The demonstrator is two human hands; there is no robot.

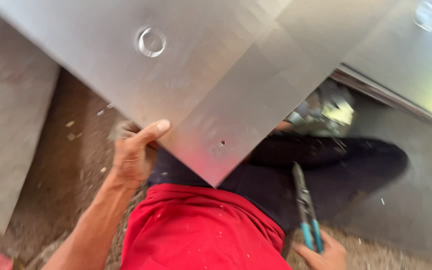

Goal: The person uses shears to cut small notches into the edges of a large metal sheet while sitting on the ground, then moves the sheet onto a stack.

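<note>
1. The left hand (135,152) grasps the edge of a big shiny metal sheet (216,85), thumb on top.
2. The sheet's corner points down over the person's lap, above the red shirt (201,230).
3. The right hand (326,255) is clenched around blue-handled pliers (306,207), low beside the dark trousers (326,165).
4. Small scraps lie on the brown floor (71,165).

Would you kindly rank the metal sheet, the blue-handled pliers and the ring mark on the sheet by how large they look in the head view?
1. Metal sheet, held at its edge by the left hand.
2. Blue-handled pliers, in the right hand.
3. Ring mark.
The sheet is nearest the camera, which exaggerates its lead.
</note>
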